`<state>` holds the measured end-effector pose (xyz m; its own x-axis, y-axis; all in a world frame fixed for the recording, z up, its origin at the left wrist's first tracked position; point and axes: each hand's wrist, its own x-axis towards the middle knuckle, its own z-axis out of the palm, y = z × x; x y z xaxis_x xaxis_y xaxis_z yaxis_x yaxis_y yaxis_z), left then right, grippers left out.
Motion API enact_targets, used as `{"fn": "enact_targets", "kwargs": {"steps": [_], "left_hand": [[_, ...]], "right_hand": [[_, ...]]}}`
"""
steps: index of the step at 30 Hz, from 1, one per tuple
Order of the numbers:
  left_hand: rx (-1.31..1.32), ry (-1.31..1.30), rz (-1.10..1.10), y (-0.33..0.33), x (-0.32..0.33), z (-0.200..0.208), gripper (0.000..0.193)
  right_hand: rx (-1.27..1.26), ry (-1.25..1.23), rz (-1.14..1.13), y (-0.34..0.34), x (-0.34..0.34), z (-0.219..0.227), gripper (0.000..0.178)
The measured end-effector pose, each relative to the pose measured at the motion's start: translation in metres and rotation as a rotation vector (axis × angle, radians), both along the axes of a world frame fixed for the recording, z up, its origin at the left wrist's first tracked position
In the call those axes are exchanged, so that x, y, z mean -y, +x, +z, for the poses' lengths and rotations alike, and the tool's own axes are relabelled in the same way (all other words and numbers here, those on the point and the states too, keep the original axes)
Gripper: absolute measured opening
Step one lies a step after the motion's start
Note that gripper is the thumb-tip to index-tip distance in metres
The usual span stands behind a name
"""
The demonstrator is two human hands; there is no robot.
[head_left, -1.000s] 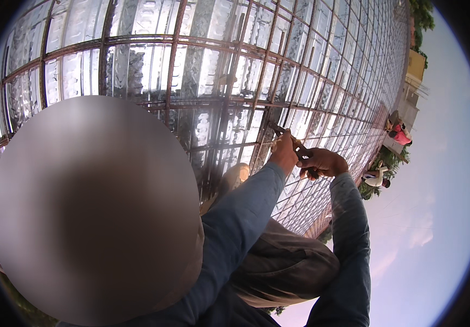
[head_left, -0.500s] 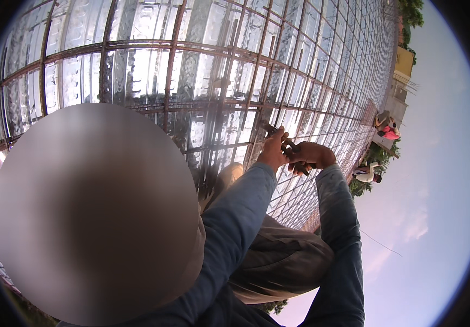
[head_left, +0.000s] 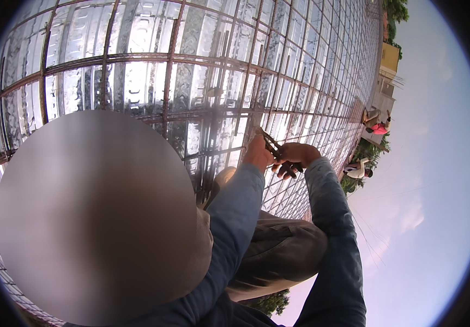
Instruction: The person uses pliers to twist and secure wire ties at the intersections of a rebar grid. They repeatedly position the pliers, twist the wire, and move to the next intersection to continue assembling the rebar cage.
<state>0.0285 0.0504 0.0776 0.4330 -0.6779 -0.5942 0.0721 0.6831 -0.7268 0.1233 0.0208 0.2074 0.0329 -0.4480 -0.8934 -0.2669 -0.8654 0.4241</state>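
Note:
My left hand (head_left: 258,153) is closed close to the mesh, and whatever its fingers hold is hidden. Right beside it, my right hand (head_left: 300,155) grips a dark metal tool that looks like pincers (head_left: 271,143). The tool's slim arms slant between the two hands, and its tip lies by the left fingers. Some fingers of the right hand curl below the tool. Behind both hands runs a grid of rusty reinforcing bars (head_left: 169,57) above shiny ribbed metal sheets (head_left: 145,82).
My shoe (head_left: 224,177) and bent knee (head_left: 295,240) are close to the hands. A large blurred round patch (head_left: 96,218) hides the lower left. Two people, one in red (head_left: 378,128) and one in white (head_left: 357,169), are farther off near buildings (head_left: 389,65).
The view has shifted a little, and both hands appear farther left and slightly lower. The pincers' arms now show more plainly between the hands, at a steeper slant.

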Motion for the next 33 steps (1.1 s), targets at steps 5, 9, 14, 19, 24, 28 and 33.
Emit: {"fn": "enact_targets", "kwargs": {"steps": [5,9,14,19,24,28,33], "left_hand": [[-0.052,0.137,-0.123,-0.015,0.017,-0.012,0.014],[0.008,0.361,0.028,-0.005,0.003,0.004,0.012],[0.072,0.343,0.005,0.000,-0.031,0.046,0.013],[0.194,0.311,-0.012,-0.017,-0.018,0.057,0.007],[0.062,0.392,-0.012,-0.037,-0.006,0.053,0.014],[0.119,0.417,0.126,-0.039,-0.004,0.023,0.026],[0.357,0.352,0.040,-0.025,-0.038,0.044,0.018]], "right_hand": [[-0.059,0.120,-0.267,0.009,-0.011,0.014,0.032],[0.035,0.182,-0.219,0.012,-0.012,0.020,0.037],[0.115,0.287,-0.381,0.008,-0.015,0.044,0.039],[0.093,0.244,-0.297,0.011,-0.022,0.053,0.043],[0.252,0.195,-0.147,0.029,-0.040,0.071,0.048],[0.273,0.215,0.110,0.058,-0.081,0.075,0.056],[0.457,0.412,0.256,0.090,-0.103,0.050,0.050]]}}
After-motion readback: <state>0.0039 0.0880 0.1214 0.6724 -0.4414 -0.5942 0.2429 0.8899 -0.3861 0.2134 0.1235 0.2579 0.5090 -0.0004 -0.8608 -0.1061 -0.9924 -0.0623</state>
